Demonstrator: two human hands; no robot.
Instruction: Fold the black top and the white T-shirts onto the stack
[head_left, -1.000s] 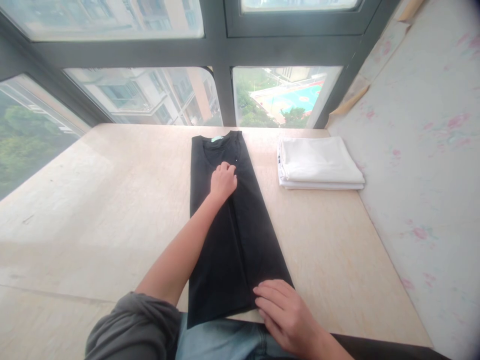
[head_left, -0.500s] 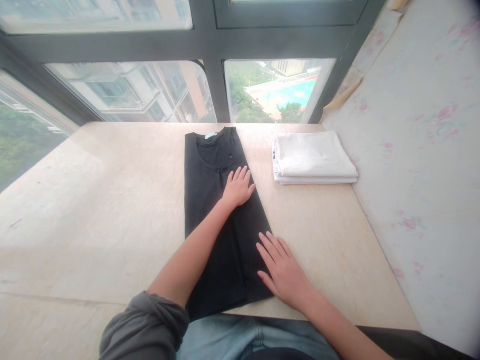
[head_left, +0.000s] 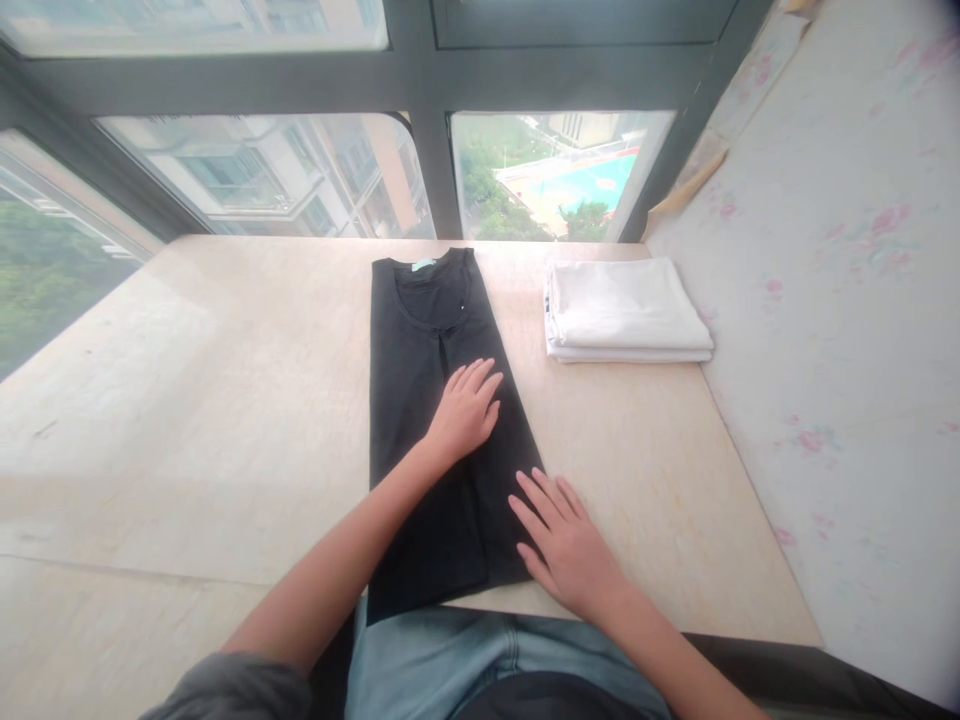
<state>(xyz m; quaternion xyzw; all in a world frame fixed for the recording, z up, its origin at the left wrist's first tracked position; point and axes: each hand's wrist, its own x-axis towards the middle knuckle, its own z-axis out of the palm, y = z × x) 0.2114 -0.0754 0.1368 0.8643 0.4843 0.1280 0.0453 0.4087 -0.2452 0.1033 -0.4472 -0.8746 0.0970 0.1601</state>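
Since the left grip [head_left: 461,415] has shifted down the black shirt [head_left: 405,400], it and the right grip [head_left: 574,550], splayed and empty, seem to be smoothing it

On the left, the bench [head_left: 202,420] leaves broad passage. Midway, the left hand [head_left: 465,410] bars the way over the black garment [head_left: 457,510]. Right of that, a gap runs to the folded white stack [head_left: 626,305]; the right hand [head_left: 564,540] juts into its near end, and the wall [head_left: 840,340] closes the right.
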